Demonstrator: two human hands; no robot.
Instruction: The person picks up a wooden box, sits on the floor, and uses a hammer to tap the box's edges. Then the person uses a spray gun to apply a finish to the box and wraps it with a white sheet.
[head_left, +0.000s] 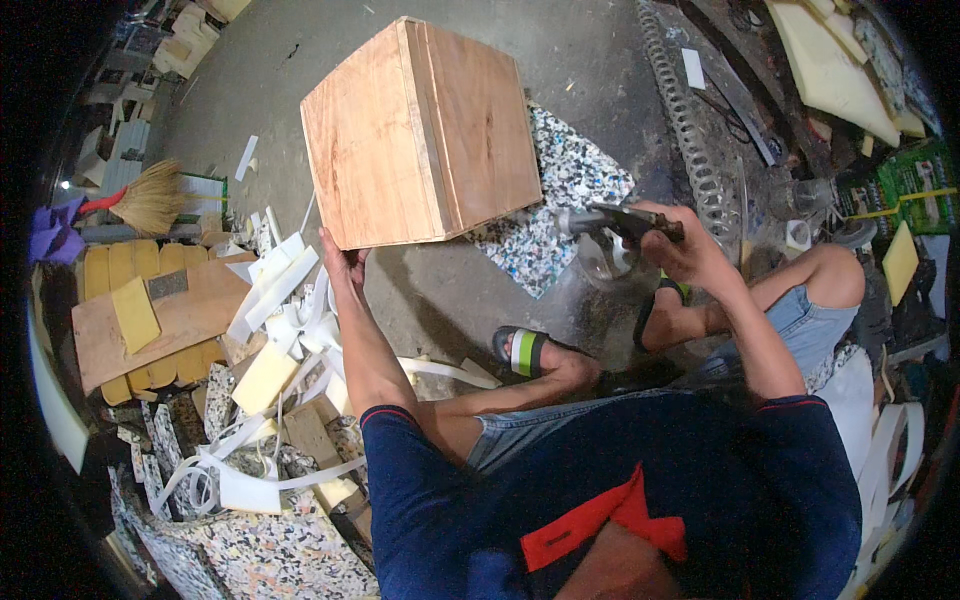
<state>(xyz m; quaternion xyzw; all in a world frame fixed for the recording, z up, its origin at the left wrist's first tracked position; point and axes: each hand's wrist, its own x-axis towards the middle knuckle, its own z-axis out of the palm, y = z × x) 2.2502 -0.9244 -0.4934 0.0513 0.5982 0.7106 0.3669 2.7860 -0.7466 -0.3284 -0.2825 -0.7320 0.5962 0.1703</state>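
Observation:
My left hand (345,262) grips the lower left corner of a plywood box (365,140), which is tilted with two wooden faces and the edge between them showing. Its fingers are partly hidden under the box. In my right hand (675,240) is a spray gun (612,220), its nozzle pointing left toward the box's lower right corner. A clear round cup (600,265) hangs below the gun. Under and behind the box lies a speckled black, white and blue foam sheet (580,165) on the floor.
White and yellow foam strips (285,300) are heaped at my left, by a brown board (190,310). A straw broom (150,197) lies farther off. On the right are a perforated metal strip (690,120) and green packages (925,185). My sandaled foot (540,352) rests near the foam sheet.

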